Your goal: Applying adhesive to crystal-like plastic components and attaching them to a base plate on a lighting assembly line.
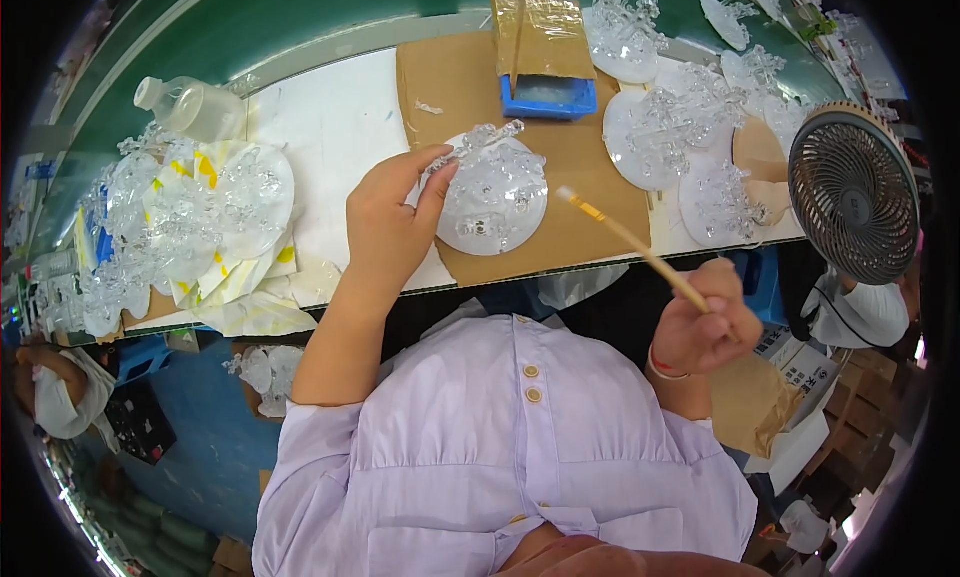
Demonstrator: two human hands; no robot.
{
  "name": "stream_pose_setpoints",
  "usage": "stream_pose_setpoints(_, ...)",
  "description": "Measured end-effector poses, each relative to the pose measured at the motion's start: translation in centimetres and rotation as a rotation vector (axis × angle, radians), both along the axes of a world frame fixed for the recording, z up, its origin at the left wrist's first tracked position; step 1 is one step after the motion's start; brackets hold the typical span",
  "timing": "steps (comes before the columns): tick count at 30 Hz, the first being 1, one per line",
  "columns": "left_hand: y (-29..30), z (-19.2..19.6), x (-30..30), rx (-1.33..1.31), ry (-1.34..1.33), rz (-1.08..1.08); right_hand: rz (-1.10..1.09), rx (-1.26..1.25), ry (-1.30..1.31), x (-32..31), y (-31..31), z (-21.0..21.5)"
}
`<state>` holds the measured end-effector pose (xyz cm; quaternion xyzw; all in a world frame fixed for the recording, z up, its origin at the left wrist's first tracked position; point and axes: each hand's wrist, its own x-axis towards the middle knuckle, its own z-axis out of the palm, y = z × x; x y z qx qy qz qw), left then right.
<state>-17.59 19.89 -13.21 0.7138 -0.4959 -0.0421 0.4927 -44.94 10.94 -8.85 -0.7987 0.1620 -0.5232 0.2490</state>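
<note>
Ahead of me a round white disc [508,239] lies on brown cardboard, with small clear plastic pieces on it. My left hand [395,212] is closed in a pinch at the disc's upper left. Thumb and forefinger grip a clear plastic piece [492,140] that slants over the disc's far edge; I cannot tell whether it is joined to the disc. Over on the right, my right hand [712,322] is closed round the wooden handle of a thin brush [640,245]. The brush's pale tip points up and left, apart from the disc.
Beyond the disc stands a blue box [550,100], partly covered by taped brown board [545,37], with a stick upright in it. Discs with clear pieces [640,142] crowd the right, near a black fan [855,197]. Leftward are a plastic bottle [200,109] and a pile of clear pieces [215,202].
</note>
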Motion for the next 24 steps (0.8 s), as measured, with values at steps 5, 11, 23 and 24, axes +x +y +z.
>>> stream_pose_setpoints(5, -0.1, -0.1, 0.0, 0.022, -0.002, -0.008, 0.109, -0.011, 0.168, 0.2, 1.0, -1.7)
stream_pose_setpoints(11, -0.1, -0.3, 0.0, 0.023, 0.017, -0.012, 0.195, -0.023, 0.322, 1.3, 0.4, -1.9)
stream_pose_setpoints(23, 0.0, -0.2, 0.0, 0.044, 0.015, -0.015, 0.241, -0.204, 0.411, 3.7, 0.2, -2.7)
stream_pose_setpoints(24, 0.0, -0.1, 0.1, 0.047, 0.017, -0.016, 0.235, -0.231, 0.404, 4.1, 0.2, -2.7)
